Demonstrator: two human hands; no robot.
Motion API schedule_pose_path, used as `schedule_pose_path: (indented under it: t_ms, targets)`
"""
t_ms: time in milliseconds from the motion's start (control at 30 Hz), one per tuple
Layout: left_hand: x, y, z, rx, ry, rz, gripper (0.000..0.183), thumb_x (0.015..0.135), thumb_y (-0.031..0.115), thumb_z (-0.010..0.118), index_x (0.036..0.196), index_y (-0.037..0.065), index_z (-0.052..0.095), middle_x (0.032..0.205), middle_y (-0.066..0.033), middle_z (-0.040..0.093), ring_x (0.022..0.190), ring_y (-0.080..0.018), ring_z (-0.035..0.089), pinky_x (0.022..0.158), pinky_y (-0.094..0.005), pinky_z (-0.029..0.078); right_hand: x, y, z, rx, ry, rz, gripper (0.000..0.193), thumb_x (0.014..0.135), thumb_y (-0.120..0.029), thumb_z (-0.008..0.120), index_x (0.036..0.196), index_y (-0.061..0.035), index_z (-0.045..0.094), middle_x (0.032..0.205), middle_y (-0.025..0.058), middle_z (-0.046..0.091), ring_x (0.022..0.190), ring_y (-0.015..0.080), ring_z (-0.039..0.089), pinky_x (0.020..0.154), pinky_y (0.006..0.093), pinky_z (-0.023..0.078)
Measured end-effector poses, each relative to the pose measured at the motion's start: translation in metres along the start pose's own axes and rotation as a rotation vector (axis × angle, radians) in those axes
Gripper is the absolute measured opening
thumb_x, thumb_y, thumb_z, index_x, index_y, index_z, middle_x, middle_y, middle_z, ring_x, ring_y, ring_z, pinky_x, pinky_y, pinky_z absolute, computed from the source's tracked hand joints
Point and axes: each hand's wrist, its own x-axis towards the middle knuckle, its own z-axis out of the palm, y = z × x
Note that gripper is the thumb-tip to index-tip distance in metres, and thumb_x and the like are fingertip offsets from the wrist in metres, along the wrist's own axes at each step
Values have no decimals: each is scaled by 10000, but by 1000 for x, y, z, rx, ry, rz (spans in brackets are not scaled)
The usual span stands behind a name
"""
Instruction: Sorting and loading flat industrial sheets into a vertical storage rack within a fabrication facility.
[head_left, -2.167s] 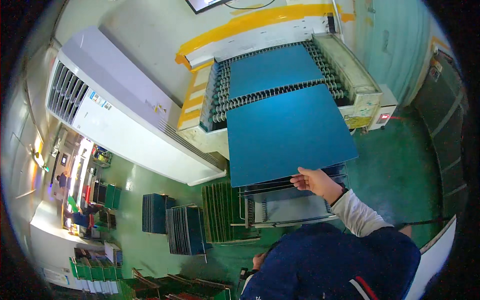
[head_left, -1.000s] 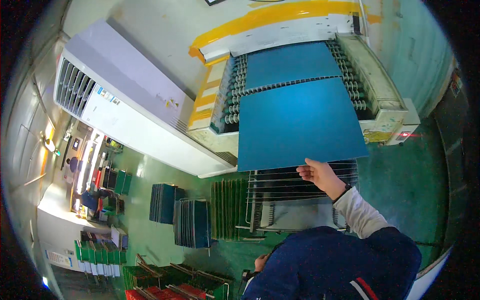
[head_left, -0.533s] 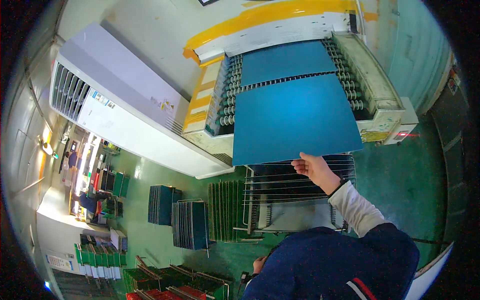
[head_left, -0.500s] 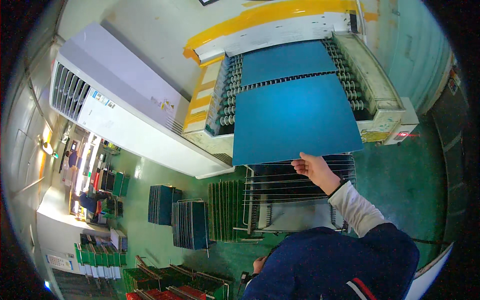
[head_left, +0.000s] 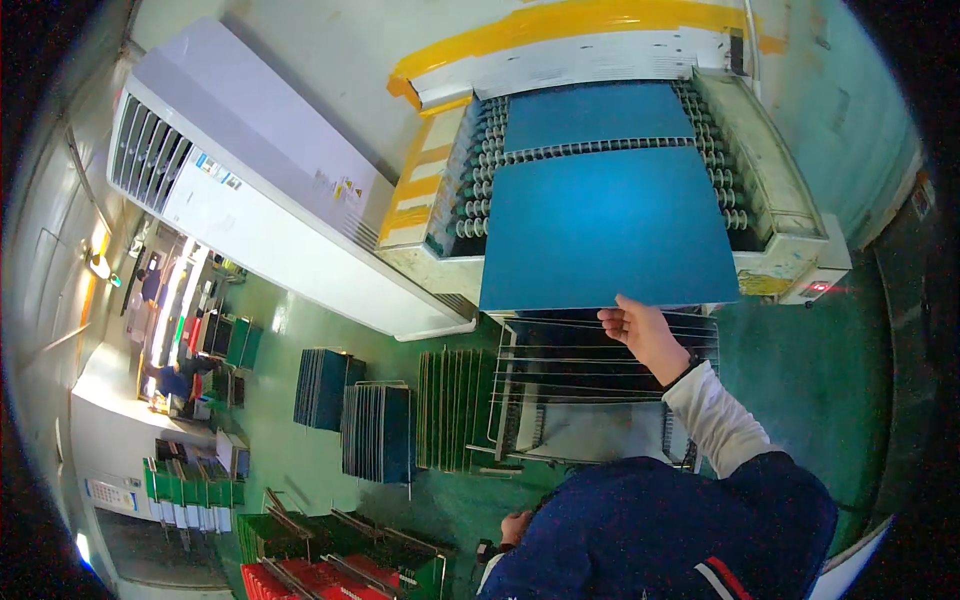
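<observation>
A flat blue panel [head_left: 610, 230] lies on the rollers [head_left: 472, 205] of a conveyor machine, its near edge jutting out past the machine's front. At the middle of that edge is my right hand [head_left: 645, 335], fingers curled together, one digit overlapping the panel. How much of the grip lies beneath the panel is hidden. A second blue panel [head_left: 600, 110] sits farther back on the rollers, a narrow gap between the two. Low beside my body, my left hand [head_left: 516, 527] shows only in part; its fingers cannot be made out.
Below the front panel stands a wire rack [head_left: 600, 365]. Slotted racks of blue panels [head_left: 378, 430] and green panels [head_left: 450, 410] stand on the green floor to the left. A tall white cabinet unit [head_left: 310, 255] flanks the machine. Red racks [head_left: 310, 578] are at lower left.
The view has turned slightly, shifting the whole scene. The gap between the two blue panels looks a little wider. My right hand stays at the front panel's near edge.
</observation>
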Motion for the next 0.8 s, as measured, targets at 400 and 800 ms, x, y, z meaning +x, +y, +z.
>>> schedule_pose_path:
  t_ms: [400, 800]
  targets:
    - [9, -21, 20, -174, 47, 217, 362, 803, 314, 655, 978, -2, 674, 891, -113, 690, 783, -193, 647, 710, -307, 495, 19, -5, -1, -12, -10, -35, 221, 894, -258, 559, 914, -38, 555, 882, 126, 644, 753, 197, 597, 690, 332, 491]
    - [-13, 13, -10, -278, 56, -3, 440, 760, 413, 646, 907, -1, 679, 809, -152, 680, 759, -248, 652, 705, -355, 485, 41, -12, -10, -15, -26, -19, 297, 892, -311, 566, 943, -18, 576, 888, 96, 643, 773, 185, 600, 698, 317, 495]
